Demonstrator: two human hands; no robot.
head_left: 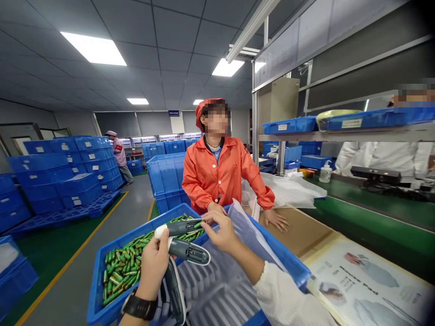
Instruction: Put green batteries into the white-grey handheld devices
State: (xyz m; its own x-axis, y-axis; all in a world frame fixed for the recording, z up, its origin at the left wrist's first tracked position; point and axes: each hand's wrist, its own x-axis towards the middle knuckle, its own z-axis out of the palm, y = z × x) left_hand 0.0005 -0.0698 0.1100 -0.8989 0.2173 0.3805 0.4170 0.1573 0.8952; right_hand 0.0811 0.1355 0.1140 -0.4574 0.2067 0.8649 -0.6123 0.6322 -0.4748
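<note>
My left hand (155, 258), with a black watch on its wrist, is closed around two dark grey and white handheld devices, an upper device (186, 227) and a middle device (190, 251). Their narrow battery slots face up. A third, similar device (175, 292) hangs below by the same hand; whether I grip it is unclear. Thumb and fingers of my right hand (222, 232) pinch a green battery (198, 224) at the far end of the upper device. Beneath both hands, many loose green batteries (124, 268) lie in a blue bin (93, 290).
Translucent packing sheet (243, 226) covers rows of pale items in the bin. Opposite stands a co-worker in an orange jacket (214, 174), one hand on cardboard (295, 231). A printed sheet (370, 280) lies right, beside a green bench (360, 208). Blue crates (84, 158) are stacked left.
</note>
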